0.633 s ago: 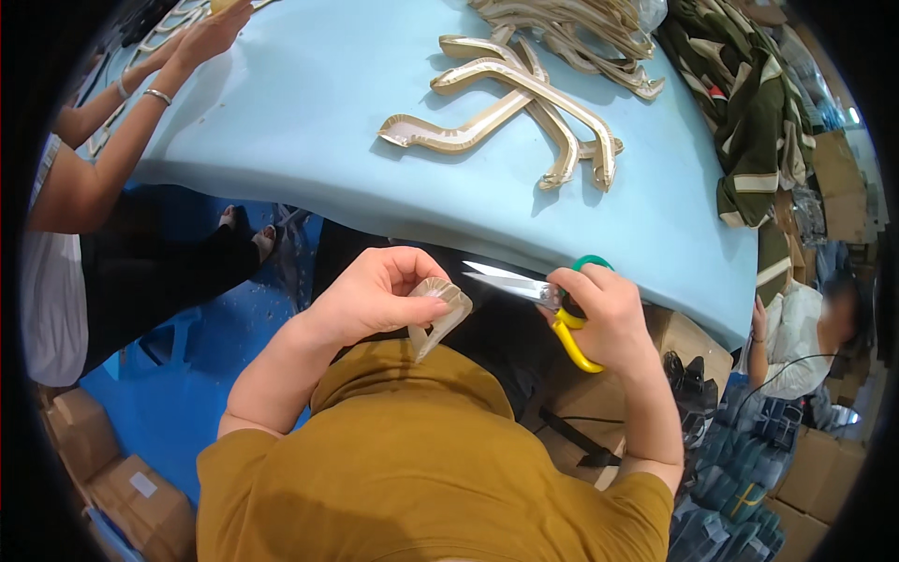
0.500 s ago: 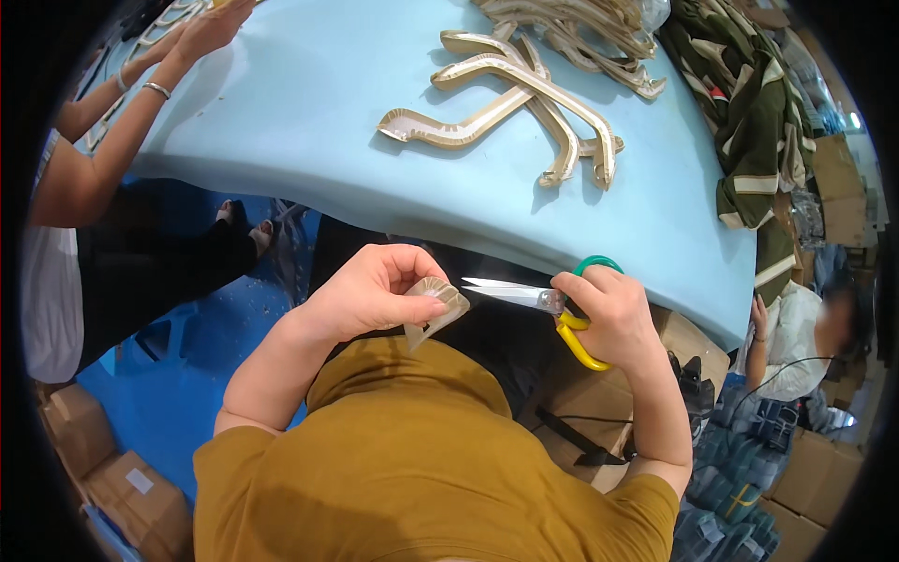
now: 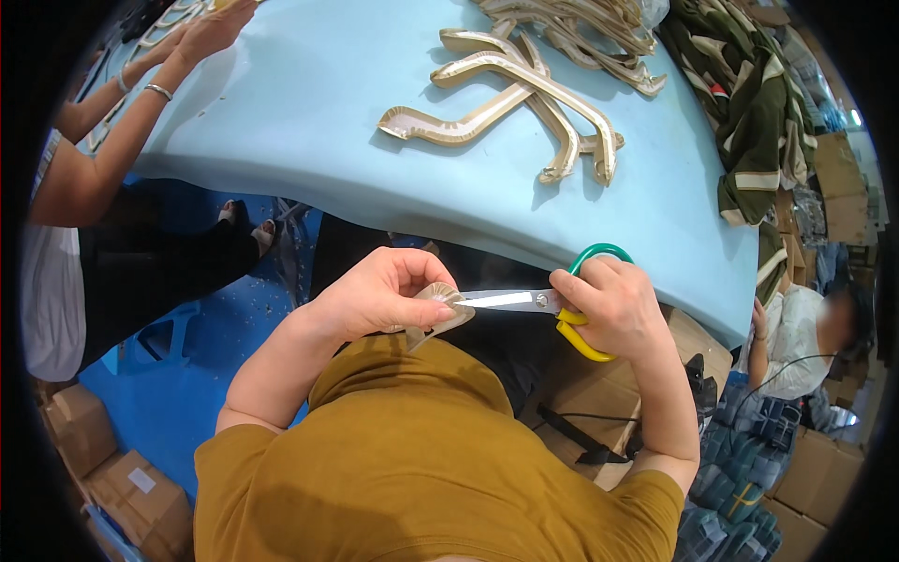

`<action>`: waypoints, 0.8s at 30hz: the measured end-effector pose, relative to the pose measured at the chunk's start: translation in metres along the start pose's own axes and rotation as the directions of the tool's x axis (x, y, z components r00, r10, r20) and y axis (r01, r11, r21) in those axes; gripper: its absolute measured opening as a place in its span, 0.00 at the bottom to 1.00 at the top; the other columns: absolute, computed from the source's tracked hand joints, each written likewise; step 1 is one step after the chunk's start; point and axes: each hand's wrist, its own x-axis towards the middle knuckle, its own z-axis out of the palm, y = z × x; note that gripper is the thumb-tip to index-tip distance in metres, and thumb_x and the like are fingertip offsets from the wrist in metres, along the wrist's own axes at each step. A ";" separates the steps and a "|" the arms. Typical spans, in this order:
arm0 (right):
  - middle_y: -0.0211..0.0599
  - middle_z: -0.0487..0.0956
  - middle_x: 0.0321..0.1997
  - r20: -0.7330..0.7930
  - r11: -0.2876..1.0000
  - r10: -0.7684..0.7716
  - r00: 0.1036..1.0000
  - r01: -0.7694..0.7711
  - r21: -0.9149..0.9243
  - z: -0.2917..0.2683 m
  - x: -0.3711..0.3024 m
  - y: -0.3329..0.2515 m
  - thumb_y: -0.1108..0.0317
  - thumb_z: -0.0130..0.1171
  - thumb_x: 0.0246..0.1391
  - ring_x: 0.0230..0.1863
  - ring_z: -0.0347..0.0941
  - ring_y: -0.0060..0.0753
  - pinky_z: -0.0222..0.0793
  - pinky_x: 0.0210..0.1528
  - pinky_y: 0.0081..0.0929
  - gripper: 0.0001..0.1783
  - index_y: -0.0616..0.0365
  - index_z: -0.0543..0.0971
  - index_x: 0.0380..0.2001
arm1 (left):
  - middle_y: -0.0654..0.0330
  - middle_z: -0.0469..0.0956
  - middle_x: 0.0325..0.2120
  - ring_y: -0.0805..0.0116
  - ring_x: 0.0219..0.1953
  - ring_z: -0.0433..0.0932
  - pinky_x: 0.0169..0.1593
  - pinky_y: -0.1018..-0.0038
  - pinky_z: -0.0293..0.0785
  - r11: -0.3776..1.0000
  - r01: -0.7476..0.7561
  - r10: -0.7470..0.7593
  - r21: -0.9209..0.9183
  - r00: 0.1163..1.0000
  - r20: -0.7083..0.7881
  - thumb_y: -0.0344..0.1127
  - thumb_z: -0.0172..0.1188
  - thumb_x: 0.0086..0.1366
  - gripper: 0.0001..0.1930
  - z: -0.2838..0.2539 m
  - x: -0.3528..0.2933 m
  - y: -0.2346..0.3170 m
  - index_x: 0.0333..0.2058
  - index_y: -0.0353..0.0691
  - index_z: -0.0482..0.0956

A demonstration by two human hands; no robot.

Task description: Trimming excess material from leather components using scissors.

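Note:
My left hand (image 3: 382,292) pinches a small curved beige fabric strip (image 3: 442,291) between thumb and fingers, just in front of my mustard shirt. Part of the strip is hidden by the thumb. In my right hand (image 3: 620,311) is a pair of scissors (image 3: 513,300) with one green and one yellow handle loop. Their blades point left and lie nearly together, the tips at the strip's edge. Whether they touch the fabric I cannot tell. Beyond, several similar curved beige strips (image 3: 487,117) lie crossed on the light-blue table (image 3: 290,131).
More strips (image 3: 599,37) are heaped at the far side, beside dark-green garments (image 3: 763,122) on the right. A co-worker's hands (image 3: 211,33) are over the table at far left. Another person (image 3: 796,337) sits at right near cardboard boxes (image 3: 815,478). A box (image 3: 599,375) stands by my right arm.
The scissor blades have come together, and their tips now meet the strip's edge. My right hand has shifted slightly to the right; my left hand still grips the strip.

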 end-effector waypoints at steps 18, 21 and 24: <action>0.28 0.62 0.16 -0.059 0.984 -0.084 0.995 0.074 -0.163 -0.003 -0.002 0.001 0.66 0.63 0.33 0.17 0.64 0.29 0.60 0.18 0.26 0.13 0.51 0.73 0.27 | 0.63 0.77 0.25 0.81 0.26 0.74 0.31 0.84 0.69 0.999 0.021 -0.019 -0.045 0.999 0.050 0.26 0.65 0.49 0.09 0.001 0.005 -0.002 0.30 0.36 0.75; 0.27 0.61 0.14 -0.042 0.965 -0.099 0.994 0.086 -0.248 -0.005 -0.003 0.002 0.65 0.60 0.35 0.16 0.65 0.28 0.60 0.17 0.24 0.11 0.50 0.73 0.26 | 0.63 0.77 0.25 0.81 0.27 0.74 0.31 0.84 0.69 1.000 0.022 -0.021 -0.018 0.999 0.046 0.26 0.65 0.49 0.09 0.001 0.005 -0.002 0.30 0.36 0.75; 0.27 0.62 0.14 -0.045 0.970 -0.091 0.995 0.078 -0.230 -0.008 0.000 0.003 0.67 0.60 0.35 0.15 0.65 0.28 0.60 0.17 0.24 0.10 0.51 0.73 0.26 | 0.63 0.77 0.25 0.80 0.27 0.74 0.33 0.83 0.70 1.000 0.019 -0.018 -0.016 0.999 0.042 0.26 0.64 0.50 0.09 0.002 0.005 -0.003 0.31 0.35 0.75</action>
